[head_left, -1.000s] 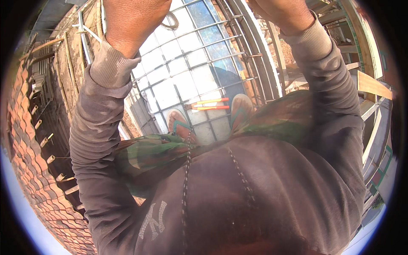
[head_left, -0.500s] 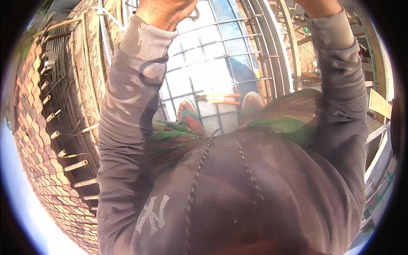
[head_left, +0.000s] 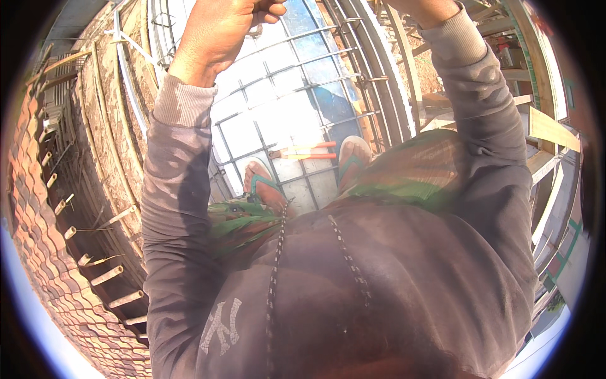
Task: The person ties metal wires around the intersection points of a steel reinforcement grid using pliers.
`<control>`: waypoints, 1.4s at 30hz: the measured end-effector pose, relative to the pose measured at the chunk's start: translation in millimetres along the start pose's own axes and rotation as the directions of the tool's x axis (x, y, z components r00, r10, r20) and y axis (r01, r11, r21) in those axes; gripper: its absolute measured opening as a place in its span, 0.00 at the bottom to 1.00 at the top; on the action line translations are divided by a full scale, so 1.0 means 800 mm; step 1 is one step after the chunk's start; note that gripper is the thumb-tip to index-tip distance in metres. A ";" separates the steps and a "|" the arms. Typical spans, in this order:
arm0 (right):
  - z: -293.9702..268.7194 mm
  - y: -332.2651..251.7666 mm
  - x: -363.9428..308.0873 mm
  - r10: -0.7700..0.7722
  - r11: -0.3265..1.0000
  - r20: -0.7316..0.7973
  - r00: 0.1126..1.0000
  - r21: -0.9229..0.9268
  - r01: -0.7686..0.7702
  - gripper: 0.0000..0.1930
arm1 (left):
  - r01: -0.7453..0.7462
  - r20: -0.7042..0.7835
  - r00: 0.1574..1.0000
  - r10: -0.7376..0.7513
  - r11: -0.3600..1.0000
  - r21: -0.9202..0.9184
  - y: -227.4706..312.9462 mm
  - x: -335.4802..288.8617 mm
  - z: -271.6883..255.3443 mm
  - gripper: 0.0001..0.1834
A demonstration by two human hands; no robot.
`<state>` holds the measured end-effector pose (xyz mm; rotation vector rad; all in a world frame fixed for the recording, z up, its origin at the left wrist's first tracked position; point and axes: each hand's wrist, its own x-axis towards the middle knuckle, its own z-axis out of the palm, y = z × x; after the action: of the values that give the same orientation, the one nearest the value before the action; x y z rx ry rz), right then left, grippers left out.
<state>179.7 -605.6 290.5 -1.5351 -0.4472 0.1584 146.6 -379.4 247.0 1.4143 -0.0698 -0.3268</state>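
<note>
My left hand [head_left: 221, 31] is raised at the top edge, over the rebar grid [head_left: 265, 69]. Its fingers are curled closed; what they hold, if anything, cannot be made out. Just below those fingers shows a small dark loop [head_left: 255, 30], perhaps wire. Higher on the right, my right hand [head_left: 429, 9] is cut off by the picture's edge, so its fingers are hidden. A pair of pincers [head_left: 309, 150] with red-orange handles lies on the grid between my sandalled feet [head_left: 262, 180], apart from both hands.
White and blue sheeting [head_left: 315, 63] lies under the bars. Along the right runs a bundle of longer rebar [head_left: 372, 76], with timber framing [head_left: 549, 129] beyond it. Bamboo poles [head_left: 104, 107] and a tiled roof [head_left: 50, 271] are at the left.
The view has shifted, so the grid, pincers and feet sit further left. More of my left hand shows now, its curled fingers included. The pincers still lie between my feet.
</note>
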 end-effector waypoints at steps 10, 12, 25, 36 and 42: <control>-0.031 0.012 -0.028 -0.205 0.744 0.323 0.924 -0.562 0.362 0.10 | -0.072 0.093 0.995 0.043 0.943 0.325 0.005 0.006 -0.013 0.14; -0.031 0.008 -0.033 0.059 0.957 0.237 0.970 -0.291 0.013 0.11 | -0.145 0.146 0.984 0.104 0.940 0.308 0.003 0.007 -0.005 0.14; -0.058 0.144 -0.113 0.582 0.774 0.023 0.813 -0.323 -0.545 0.08 | -0.344 0.250 0.939 0.237 0.686 0.641 -0.157 0.020 0.031 0.12; -0.017 0.380 -0.298 0.606 0.498 -0.422 0.674 -0.459 -0.736 0.12 | 0.113 0.077 0.978 -0.195 0.800 0.590 -0.416 -0.066 0.045 0.09; -0.008 0.399 -0.261 0.563 0.342 -0.472 0.678 -0.614 -0.711 0.14 | -0.065 0.208 0.965 -0.163 0.615 0.786 -0.433 -0.116 0.055 0.12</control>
<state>48.9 -675.2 -60.9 -2.5260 0.3711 0.4984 -15.7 -438.4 -70.4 2.2630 -0.4440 -0.5729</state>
